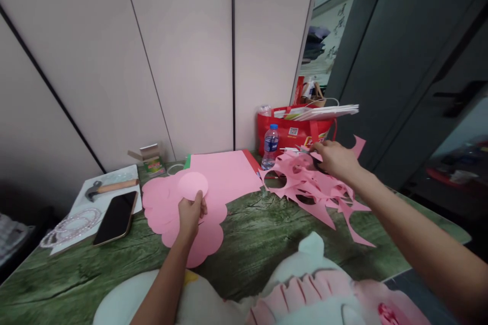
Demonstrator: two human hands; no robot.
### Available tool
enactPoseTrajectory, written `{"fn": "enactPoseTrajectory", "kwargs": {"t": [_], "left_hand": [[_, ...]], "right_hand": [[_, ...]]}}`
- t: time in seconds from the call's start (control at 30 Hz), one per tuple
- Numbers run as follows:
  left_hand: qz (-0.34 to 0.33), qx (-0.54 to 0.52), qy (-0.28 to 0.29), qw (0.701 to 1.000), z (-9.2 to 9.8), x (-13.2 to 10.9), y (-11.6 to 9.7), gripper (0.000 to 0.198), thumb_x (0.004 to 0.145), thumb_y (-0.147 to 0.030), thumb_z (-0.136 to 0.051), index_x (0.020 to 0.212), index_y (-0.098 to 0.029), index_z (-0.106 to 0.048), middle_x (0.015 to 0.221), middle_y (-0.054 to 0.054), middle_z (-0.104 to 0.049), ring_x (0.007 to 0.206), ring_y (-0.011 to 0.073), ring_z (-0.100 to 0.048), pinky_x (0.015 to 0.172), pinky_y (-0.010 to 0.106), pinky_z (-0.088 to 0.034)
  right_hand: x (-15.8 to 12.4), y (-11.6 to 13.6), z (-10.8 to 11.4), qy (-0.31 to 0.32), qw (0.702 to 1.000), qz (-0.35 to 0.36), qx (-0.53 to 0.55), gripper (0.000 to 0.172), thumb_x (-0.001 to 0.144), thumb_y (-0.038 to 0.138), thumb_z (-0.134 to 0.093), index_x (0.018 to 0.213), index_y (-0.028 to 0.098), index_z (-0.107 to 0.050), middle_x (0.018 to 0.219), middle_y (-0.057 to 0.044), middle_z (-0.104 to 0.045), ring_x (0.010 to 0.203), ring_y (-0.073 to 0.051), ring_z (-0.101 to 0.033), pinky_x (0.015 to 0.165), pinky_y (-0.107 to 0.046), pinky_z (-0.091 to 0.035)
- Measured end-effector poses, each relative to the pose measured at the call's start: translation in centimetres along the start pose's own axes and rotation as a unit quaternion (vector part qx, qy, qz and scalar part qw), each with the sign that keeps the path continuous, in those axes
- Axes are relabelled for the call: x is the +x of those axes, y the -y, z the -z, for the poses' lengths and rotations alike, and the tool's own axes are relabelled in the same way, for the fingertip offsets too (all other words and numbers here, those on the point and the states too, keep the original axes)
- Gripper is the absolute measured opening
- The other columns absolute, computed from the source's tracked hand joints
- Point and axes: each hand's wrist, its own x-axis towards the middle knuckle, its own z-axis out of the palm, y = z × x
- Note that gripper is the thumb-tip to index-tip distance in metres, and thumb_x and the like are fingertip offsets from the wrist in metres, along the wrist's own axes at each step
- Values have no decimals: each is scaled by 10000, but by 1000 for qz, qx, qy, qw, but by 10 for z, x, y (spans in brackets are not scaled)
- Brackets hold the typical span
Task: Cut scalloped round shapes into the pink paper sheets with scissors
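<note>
Between the thumb and fingers of my left hand is a round pink paper disc. It is over a spread of overlapping pink paper circles on the table. Behind these lies a larger pink paper sheet with a curved cut edge. On the right, my right hand is closed around scissors, whose thin blades point left. The scissors are at a heap of pink paper scraps with round holes cut in them; my fingers partly hide the handles.
A red bag and a water bottle stand behind the scraps. To the left are a hammer, a phone, a beaded strand and a small open box. A plush toy fills the near edge.
</note>
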Motion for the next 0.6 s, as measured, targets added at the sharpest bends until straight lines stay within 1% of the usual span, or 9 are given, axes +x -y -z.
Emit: {"fn": "enactPoseTrajectory", "kwargs": {"t": [0.07,0.17,0.23,0.3,0.33,0.4,0.47,0.53,0.6], "left_hand": [[1,5,5,1000,0,1,1,302,648,-367,-567,433,-171,-484,310,-20,-452,274,92,-379,308,216,-259],[3,13,14,1000,0,1,3,314,654,-371,-566,428,-166,-492,305,-19,-450,275,91,-382,314,214,-268],[5,21,22,1000,1,1,5,324,657,-371,-568,421,-162,-495,300,-16,-450,273,88,-378,315,211,-270],[7,29,27,999,2,2,6,328,655,-375,-571,417,-163,-494,297,-13,-451,270,91,-380,309,210,-268],[8,33,28,999,2,2,7,330,652,-380,-571,415,-164,-492,294,-11,-449,268,93,-381,305,210,-266],[9,39,28,999,2,3,8,336,649,-391,-569,411,-168,-486,285,-11,-440,261,96,-376,298,211,-260],[8,44,30,999,2,4,9,345,648,-402,-566,407,-170,-482,279,-10,-435,258,96,-369,293,211,-253],[9,48,34,998,2,4,9,350,650,-409,-564,407,-169,-483,284,-7,-439,260,95,-369,289,208,-246],[11,50,40,998,2,5,10,353,652,-407,-564,407,-167,-485,288,-4,-443,263,96,-372,284,205,-239]], "right_hand": [[-1,23,-1,51,998,27,23,432,728,366,-658,1090,154,-555,1014,-165,-605,968,-324,-546,611,-301,-393],[-6,77,-12,124,986,94,61,364,765,319,-654,1100,215,-558,990,-95,-638,887,-240,-596,658,-287,-439],[-11,116,-25,175,972,137,77,329,789,308,-647,1090,202,-570,976,-85,-642,866,-216,-608,707,-306,-476],[-16,148,-39,218,957,171,82,273,887,284,-524,1129,160,-532,1123,-78,-568,935,-202,-590,780,-391,-505],[-17,159,-44,234,951,184,83,282,886,277,-526,1141,157,-525,1140,-81,-559,949,-208,-586,787,-400,-504],[-18,175,-52,261,938,213,86,288,880,276,-536,1142,158,-524,1141,-80,-559,953,-211,-585,787,-400,-504],[-18,183,-55,283,924,241,88,308,859,293,-567,1130,151,-532,1102,-82,-583,931,-212,-597,775,-391,-505],[-17,185,-54,298,914,262,90,494,682,307,-750,1107,148,-554,1035,-112,-632,917,-254,-616,748,-354,-497],[-16,187,-53,302,908,277,89,638,538,274,-835,1103,157,-562,1029,-140,-647,942,-290,-614,740,-333,-481]]}}
